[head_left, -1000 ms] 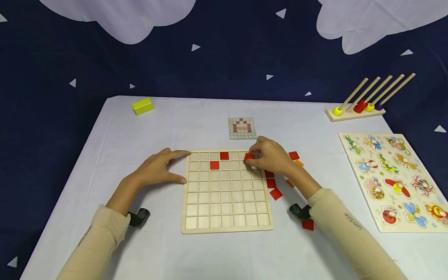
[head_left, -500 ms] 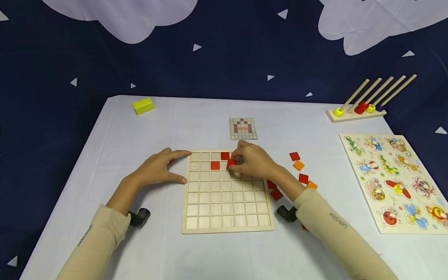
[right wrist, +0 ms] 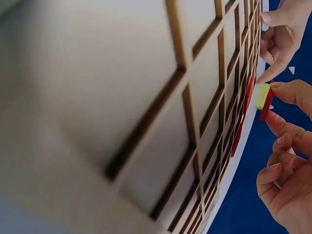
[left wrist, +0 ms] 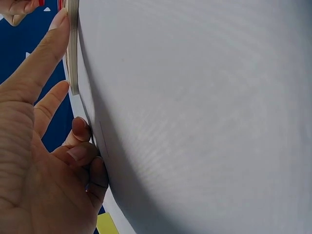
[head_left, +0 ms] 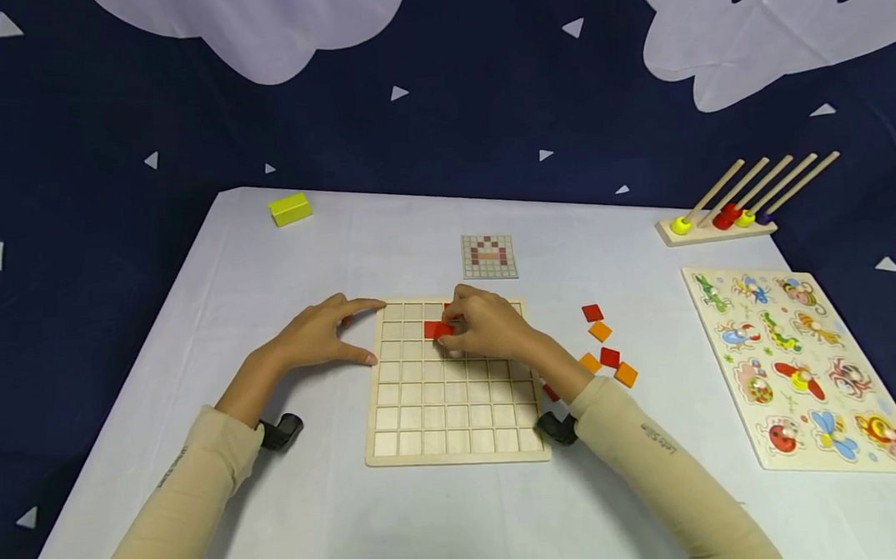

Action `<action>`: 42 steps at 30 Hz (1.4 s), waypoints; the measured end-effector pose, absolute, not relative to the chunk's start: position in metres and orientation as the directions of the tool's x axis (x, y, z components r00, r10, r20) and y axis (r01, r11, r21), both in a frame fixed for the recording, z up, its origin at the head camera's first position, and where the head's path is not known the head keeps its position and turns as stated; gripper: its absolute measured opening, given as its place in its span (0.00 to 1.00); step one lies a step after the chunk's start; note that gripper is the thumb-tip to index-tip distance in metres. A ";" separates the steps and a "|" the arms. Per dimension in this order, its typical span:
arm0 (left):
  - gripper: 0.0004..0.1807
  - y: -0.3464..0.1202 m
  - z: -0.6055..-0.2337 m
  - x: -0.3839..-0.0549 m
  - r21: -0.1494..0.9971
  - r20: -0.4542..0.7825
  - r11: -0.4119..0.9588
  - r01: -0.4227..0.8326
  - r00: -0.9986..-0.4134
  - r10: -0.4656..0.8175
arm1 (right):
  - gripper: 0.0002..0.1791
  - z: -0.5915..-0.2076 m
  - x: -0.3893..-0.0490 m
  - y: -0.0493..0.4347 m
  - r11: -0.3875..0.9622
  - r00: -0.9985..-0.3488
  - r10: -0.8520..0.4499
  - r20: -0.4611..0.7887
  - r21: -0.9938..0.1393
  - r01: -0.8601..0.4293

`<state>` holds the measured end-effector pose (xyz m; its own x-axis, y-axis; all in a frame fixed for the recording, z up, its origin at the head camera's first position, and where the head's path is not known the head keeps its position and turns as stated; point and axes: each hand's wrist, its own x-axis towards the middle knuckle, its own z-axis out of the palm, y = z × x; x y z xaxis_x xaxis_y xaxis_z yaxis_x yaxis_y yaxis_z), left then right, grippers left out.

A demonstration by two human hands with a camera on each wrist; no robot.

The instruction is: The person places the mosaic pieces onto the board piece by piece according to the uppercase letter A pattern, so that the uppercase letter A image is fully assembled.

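A square wooden grid board [head_left: 411, 394] lies on the white table. My right hand [head_left: 489, 324] pinches a red square tile [head_left: 445, 331] between thumb and fingertips over the board's upper rows. In the right wrist view the held tile [right wrist: 266, 104] stands on edge, apart from the grid. One red tile [head_left: 430, 329] lies in a cell just left of it; another, in the top row, is mostly hidden by the hand. At the board's upper left edge, my left hand [head_left: 317, 335] touches the frame with outstretched index finger and thumb. Its other fingers are bent, as the left wrist view shows.
Loose red and orange tiles [head_left: 600, 331] are scattered right of the board. Behind it lies a small pattern card [head_left: 489, 256]. A yellow block [head_left: 291, 210] sits at the back left. A peg stand [head_left: 716, 233] and an insect puzzle board [head_left: 805, 368] occupy the right side.
My right hand has carried the red tile leftward across the board, from near the upper right to beside the second-row red tile. The left hand has stayed at the board's edge.
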<state>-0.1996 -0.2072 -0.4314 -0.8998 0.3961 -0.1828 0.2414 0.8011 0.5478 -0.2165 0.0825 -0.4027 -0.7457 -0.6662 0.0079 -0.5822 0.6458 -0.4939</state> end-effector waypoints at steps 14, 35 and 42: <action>0.50 -0.208 -0.431 -0.202 0.546 -0.196 0.802 0.242 -0.894 0.403 | 0.16 -0.401 -0.214 0.060 0.633 -0.724 -0.690 -0.006 -0.492 -0.598; 0.49 -0.210 -0.429 -0.200 0.557 -0.193 0.793 0.245 -0.891 0.411 | 0.12 -0.408 -0.212 0.042 0.624 -0.672 -0.740 -0.037 -0.411 -0.665; 0.50 -0.209 -0.430 -0.200 0.552 -0.195 0.796 0.248 -0.890 0.413 | 0.10 -0.407 -0.210 0.040 0.640 -0.667 -0.743 -0.046 -0.338 -0.690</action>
<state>-0.2003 -0.2088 -0.4304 -0.8898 0.4125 -0.1951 0.2481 0.7962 0.5518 -0.2095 0.0396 -0.4071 -0.6675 -0.7433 -0.0456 -0.6899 0.6403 -0.3377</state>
